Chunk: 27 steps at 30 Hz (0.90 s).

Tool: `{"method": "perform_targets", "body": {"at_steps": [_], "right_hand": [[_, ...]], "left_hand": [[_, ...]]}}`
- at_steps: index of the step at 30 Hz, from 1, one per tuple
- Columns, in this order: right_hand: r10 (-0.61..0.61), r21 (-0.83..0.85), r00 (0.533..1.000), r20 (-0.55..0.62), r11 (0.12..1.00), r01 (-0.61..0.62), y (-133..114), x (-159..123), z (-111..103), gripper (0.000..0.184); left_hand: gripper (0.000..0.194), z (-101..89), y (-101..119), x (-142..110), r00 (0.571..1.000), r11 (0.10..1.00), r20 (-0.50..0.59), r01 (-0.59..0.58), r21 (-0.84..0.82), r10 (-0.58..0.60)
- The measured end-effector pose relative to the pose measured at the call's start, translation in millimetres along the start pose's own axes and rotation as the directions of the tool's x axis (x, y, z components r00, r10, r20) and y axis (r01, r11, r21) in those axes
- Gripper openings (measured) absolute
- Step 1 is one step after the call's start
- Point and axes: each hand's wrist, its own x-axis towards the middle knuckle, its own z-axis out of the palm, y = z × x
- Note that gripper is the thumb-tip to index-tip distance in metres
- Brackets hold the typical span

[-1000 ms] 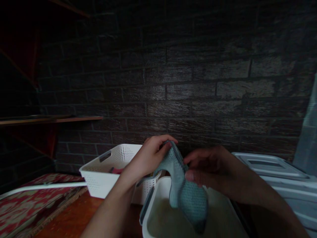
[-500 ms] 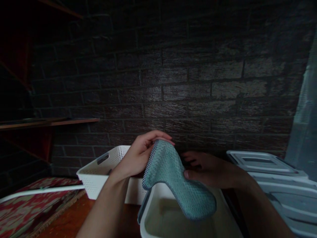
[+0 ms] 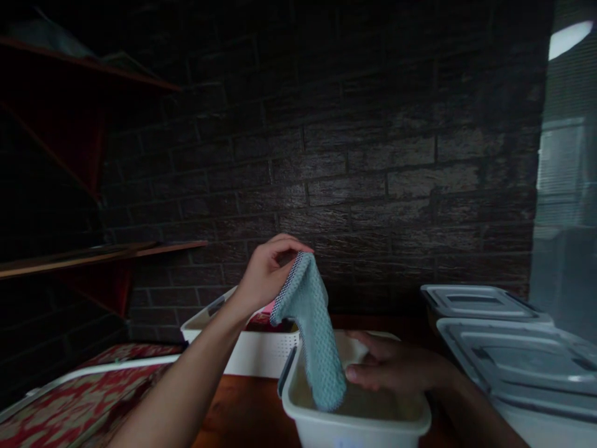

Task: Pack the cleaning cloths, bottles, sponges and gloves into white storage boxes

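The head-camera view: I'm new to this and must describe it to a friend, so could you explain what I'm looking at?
There is no machine here. These are a person's bare hands, seen by a camera worn on the head, looking forward and down. The left hand pinches the top of a blue-green cloth, which hangs over an open white bin. The right hand is beside the cloth, fingers apart; whether it touches it is hard to tell. On the reddish-brown surface there is also a white basket with small holes. To the right are containers with grey lids, and behind is a dark brick wall.
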Motion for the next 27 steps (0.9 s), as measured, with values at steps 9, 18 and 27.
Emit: {"method": "perform_targets", "body": {"at_steps": [9,18,27], "right_hand": [[-0.041,0.595,0.984,-0.174,0.792,0.138,-18,-5,16,0.054],[-0.114,0.462,0.814,-0.570,0.774,0.432,-26,-13,-7,0.032],[-0.190,0.437,0.875,-0.445,0.807,0.398,-19,-32,-35,0.076]], "left_hand": [[0.028,-17.0,8,3,0.975,0.975,0.012,0.224,-0.006,-0.224],[0.026,-32.2,-18,-31,0.861,0.823,0.114,0.507,-0.257,-0.495],[0.031,-17.6,-45,-72,0.723,0.546,0.280,0.672,-0.500,-0.632]]}}
